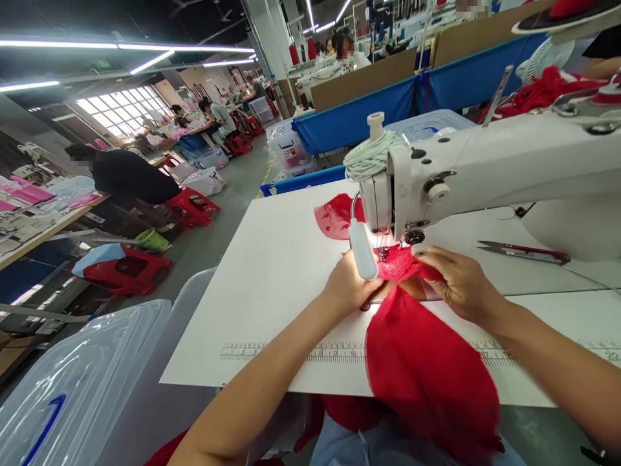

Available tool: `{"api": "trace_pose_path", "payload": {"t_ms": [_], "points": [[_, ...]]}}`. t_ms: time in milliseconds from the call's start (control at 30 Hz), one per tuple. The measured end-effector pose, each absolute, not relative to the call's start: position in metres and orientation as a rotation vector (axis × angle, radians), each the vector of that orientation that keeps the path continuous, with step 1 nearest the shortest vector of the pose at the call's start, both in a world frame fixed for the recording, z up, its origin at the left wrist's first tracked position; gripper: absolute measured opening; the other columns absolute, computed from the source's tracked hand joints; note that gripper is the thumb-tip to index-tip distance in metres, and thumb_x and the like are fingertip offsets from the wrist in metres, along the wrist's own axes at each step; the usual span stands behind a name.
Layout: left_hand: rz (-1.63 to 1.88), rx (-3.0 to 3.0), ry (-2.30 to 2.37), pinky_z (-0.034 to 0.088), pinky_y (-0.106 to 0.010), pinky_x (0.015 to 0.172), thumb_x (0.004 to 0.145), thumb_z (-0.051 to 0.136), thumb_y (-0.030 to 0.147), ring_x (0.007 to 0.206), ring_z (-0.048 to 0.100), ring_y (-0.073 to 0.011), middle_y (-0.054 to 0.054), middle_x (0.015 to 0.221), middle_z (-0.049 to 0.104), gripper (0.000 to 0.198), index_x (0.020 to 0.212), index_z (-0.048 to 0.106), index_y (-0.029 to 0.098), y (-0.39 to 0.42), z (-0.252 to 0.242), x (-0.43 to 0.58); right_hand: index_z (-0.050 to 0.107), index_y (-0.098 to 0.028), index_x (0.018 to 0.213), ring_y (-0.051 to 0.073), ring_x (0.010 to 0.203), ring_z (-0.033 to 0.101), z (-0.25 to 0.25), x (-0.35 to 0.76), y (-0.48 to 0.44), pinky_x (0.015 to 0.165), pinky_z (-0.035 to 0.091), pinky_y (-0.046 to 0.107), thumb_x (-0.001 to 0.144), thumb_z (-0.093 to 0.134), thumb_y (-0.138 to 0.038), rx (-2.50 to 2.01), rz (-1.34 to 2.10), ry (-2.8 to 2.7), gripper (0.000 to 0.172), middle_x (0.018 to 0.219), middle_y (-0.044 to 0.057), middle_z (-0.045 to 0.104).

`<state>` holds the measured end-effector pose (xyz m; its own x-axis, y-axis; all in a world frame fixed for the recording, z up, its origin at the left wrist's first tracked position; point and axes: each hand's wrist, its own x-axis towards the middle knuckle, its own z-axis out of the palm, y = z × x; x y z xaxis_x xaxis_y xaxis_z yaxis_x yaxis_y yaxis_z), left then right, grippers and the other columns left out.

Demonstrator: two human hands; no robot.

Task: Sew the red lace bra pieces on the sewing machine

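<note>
The red cloth is trailing off the counter's near edge, between my pinching right hand and left hand, whose grip I can't tell.

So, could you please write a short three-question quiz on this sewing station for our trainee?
1. Multiple choice: What colour is the fabric that the right hand grips near the needle?
a) blue
b) red
c) green

2. True or false: The left hand is holding the scissors.

3. Fill in the blank: The numbers and marks along the near edge of the worktop form a printed ____.

Key:
1. b
2. False; the scissors lie beyond the right hand.
3. ruler scale
</note>
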<state>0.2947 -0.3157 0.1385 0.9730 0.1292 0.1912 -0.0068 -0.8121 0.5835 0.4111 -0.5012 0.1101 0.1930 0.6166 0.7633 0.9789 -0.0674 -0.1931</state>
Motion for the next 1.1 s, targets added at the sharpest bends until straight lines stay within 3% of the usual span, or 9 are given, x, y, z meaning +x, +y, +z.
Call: {"api": "trace_pose_path", "payload": {"t_ms": [167,300,567,733,933,1100], "points": [[0.494,2.691,-0.006,0.034,-0.021,0.052,0.091,0.042,0.013,0.054,0.041,-0.0104,0.004,0.058,0.039,0.03,0.062,0.038,0.02,-0.322,0.122,0.29,0.055,-0.021,0.109,0.02,0.081,0.068,0.112,0.415,-0.509,0.066,0.054,0.028,0.096,0.039,-0.016,-1.796,-0.491,-1.681,0.021,0.094,0.009,0.068],[0.615,2.86,-0.202,0.032,-0.024,0.053,0.089,0.042,0.007,0.056,0.041,-0.0121,0.001,0.06,0.044,0.03,0.062,0.048,0.018,-0.322,0.117,0.288,0.056,-0.02,0.109,0.022,0.085,0.067,0.11,0.419,-0.513,0.067,0.054,0.03,0.089,0.041,-0.008,-1.828,-0.465,-1.698,0.028,0.097,0.01,0.068],[0.757,3.018,-0.449,0.04,-0.025,0.055,0.092,0.042,0.002,0.063,0.052,-0.0144,-0.003,0.07,0.058,0.029,0.075,0.061,0.014,-0.328,0.12,0.285,0.058,-0.019,0.104,0.022,0.083,0.065,0.11,0.42,-0.515,0.069,0.054,0.03,0.067,0.039,0.004,-1.874,-0.42,-1.684,0.048,0.094,0.009,0.067],[0.701,3.092,-0.423,0.045,-0.023,0.05,0.094,0.042,0.006,0.06,0.055,-0.0132,-0.004,0.075,0.06,0.026,0.081,0.064,0.013,-0.334,0.128,0.278,0.06,-0.02,0.103,0.022,0.081,0.064,0.106,0.42,-0.516,0.069,0.054,0.03,0.071,0.048,0.0,-1.886,-0.395,-1.645,0.039,0.091,0.007,0.066],[0.646,3.154,-0.427,0.057,-0.03,0.061,0.093,0.041,0.006,0.087,0.067,-0.0219,-0.016,0.112,0.067,0.029,0.107,0.065,0.012,-0.33,0.124,0.272,0.058,-0.02,0.104,0.02,0.078,0.062,0.105,0.419,-0.517,0.066,0.051,0.028,0.064,0.038,0.006,-1.898,-0.387,-1.651,0.052,0.09,0.006,0.063],[0.379,3.115,-0.321,0.053,-0.024,0.052,0.094,0.042,0.01,0.062,0.062,-0.0141,-0.008,0.094,0.07,0.026,0.107,0.064,0.016,-0.32,0.124,0.266,0.054,-0.021,0.111,0.021,0.085,0.064,0.103,0.415,-0.514,0.07,0.053,0.028,0.059,0.037,0.007,-1.859,-0.385,-1.671,0.061,0.095,0.006,0.065]]}}
